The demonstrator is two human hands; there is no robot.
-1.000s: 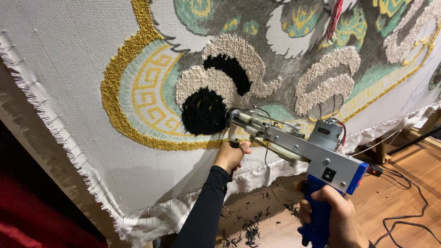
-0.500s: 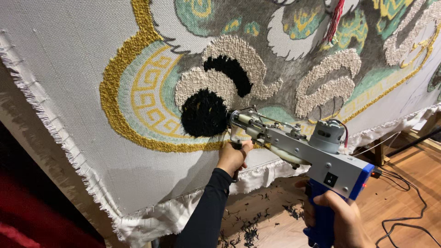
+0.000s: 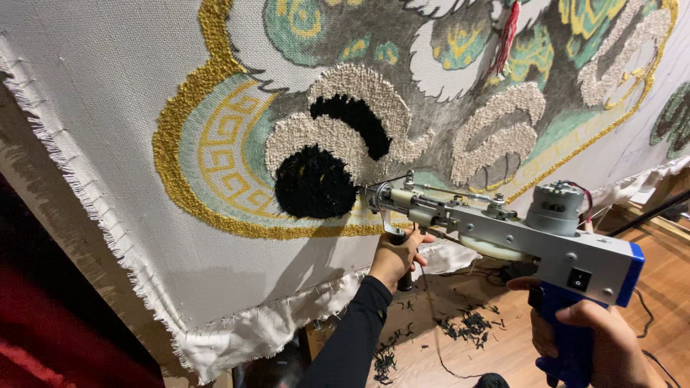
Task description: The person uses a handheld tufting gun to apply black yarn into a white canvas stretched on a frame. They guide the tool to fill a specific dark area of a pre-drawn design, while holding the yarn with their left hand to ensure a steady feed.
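Both hands grip one tufting gun [image 3: 503, 233]: the right hand [image 3: 596, 341] is wrapped around its blue rear grip, near the switch, while the left hand [image 3: 395, 255] is closed on the front handle under the barrel, steadying the nose. That nose presses against the stretched cloth [image 3: 108, 108], just beside the black tufted patch [image 3: 315, 183]; yarn clippings [image 3: 467, 327] litter the wooden floor [image 3: 668, 280] below.
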